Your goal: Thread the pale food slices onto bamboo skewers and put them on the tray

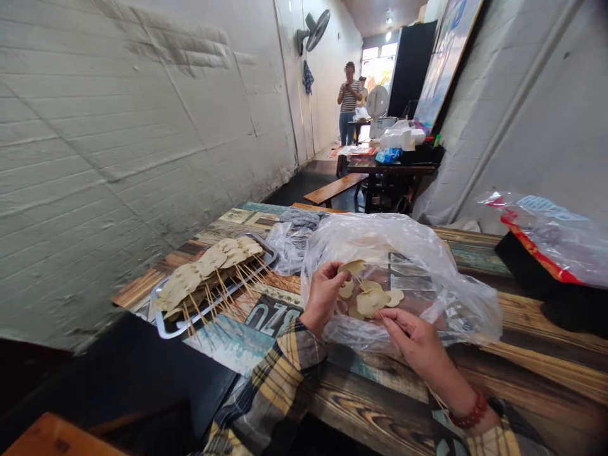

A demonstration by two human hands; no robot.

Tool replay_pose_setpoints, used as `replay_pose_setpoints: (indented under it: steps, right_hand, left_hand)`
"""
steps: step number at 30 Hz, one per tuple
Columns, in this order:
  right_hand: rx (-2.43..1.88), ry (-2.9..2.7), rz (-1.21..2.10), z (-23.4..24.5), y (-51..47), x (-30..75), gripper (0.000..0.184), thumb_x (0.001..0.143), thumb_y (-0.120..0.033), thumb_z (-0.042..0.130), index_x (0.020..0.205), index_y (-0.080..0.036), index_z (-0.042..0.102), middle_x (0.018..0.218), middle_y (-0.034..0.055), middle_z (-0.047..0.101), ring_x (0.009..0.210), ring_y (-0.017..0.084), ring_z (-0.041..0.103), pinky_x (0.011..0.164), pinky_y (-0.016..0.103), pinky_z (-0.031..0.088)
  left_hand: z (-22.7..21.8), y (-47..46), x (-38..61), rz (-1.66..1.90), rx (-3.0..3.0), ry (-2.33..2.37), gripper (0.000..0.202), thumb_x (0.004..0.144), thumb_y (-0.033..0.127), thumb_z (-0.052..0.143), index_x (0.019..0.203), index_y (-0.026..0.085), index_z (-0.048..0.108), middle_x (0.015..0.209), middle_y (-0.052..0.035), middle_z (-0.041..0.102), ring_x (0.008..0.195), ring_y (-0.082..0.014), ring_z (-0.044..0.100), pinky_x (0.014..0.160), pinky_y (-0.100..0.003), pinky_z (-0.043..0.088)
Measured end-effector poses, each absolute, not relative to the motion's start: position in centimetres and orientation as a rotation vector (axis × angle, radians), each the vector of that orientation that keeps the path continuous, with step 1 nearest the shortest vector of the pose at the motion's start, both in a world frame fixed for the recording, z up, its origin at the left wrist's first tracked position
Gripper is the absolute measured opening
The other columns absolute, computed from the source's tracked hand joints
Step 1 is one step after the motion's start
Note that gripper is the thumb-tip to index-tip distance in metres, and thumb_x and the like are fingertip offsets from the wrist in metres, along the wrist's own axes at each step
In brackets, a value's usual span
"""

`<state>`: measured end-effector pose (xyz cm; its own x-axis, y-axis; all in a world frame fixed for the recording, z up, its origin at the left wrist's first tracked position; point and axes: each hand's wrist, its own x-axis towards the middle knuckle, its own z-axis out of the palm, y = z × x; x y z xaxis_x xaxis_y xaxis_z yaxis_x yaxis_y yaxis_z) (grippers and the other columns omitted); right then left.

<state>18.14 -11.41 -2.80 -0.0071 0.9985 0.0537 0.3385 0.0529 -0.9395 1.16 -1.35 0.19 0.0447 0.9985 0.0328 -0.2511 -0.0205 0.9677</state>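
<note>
My left hand pinches a thin, round, greenish-beige slice at its edge, over an opened clear plastic bag. My right hand is closed round a thin wooden skewer, whose lower end shows below the wrist. Its upper end meets a pale slice; whether it pierces that slice I cannot tell. Loose slices of the same kind lie around it on the bag. Left of my hands, a metal tray bears a stack of skewered slices, sticks pointing toward me.
Behind the tray sits a plastic bag with grey, knotted-looking contents. A black container with red-edged plastic packaging stands at the right. Farther back are a wooden bench, a cluttered table and a standing person.
</note>
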Motion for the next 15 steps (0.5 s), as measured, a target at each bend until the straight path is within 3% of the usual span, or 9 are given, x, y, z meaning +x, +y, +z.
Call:
replay_pose_setpoints:
  steps: [15]
  right_hand:
    - [-1.421,-1.477,0.956,-2.63,-11.22,18.08,0.038,0.088,-0.045,0.05,0.096,-0.015,0.072,0.047,-0.0025,0.056,0.043,0.013,0.05,0.044,0.022,0.037]
  left_hand:
    - [0.02,-1.43,1.16,1.292,1.108,1.01,0.016,0.066,0.023,0.07,0.078,0.014,0.066,0.067,-0.0001,0.063,0.06,-0.0101,0.051,0.059,-0.022,0.037]
